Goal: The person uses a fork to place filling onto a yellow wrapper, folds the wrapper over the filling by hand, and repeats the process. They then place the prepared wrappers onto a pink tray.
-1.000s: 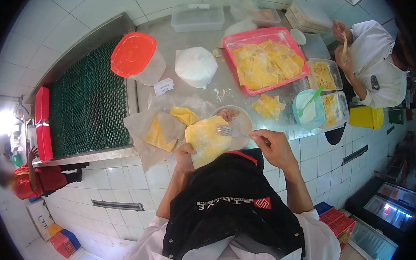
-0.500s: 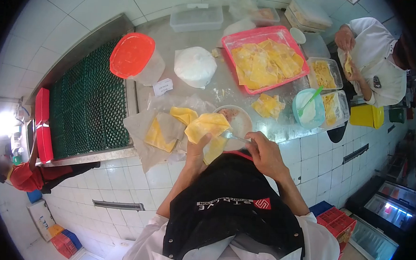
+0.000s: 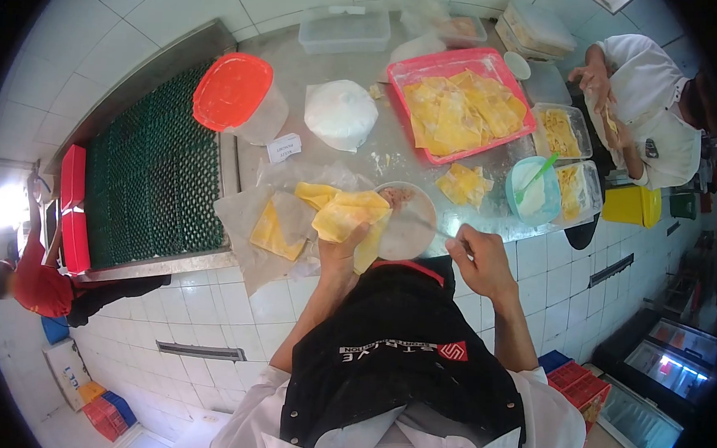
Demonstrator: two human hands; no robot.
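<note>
My left hand (image 3: 341, 251) is closed on a yellow dough wrapper (image 3: 352, 214), cupped and partly folded over the palm. My right hand (image 3: 485, 261) grips a thin metal utensil (image 3: 431, 227) whose tip points into a shallow pale bowl (image 3: 402, 244); its exact kind is blurred. Pinkish minced filling (image 3: 395, 197) lies at the bowl's far side. Beside my left hand, a folded yellow piece (image 3: 314, 193) and a flat wrapper (image 3: 274, 234) rest on crumpled plastic sheeting (image 3: 233, 217). Any filling inside the held wrapper is hidden.
A pink tray (image 3: 397, 73) holds stacked wrappers, with a smaller pile (image 3: 463, 185) nearby. Around stand a blue bowl (image 3: 548, 203), a white bag (image 3: 340, 115), a red-lidded tub (image 3: 232, 92) and a green mesh rack (image 3: 151, 164). A co-worker (image 3: 653, 101) handles dough at right.
My right hand has moved right, drawing the utensil from the wrapper to over the bowl. My left hand has folded the wrapper inward. The person in red at left has moved an arm.
</note>
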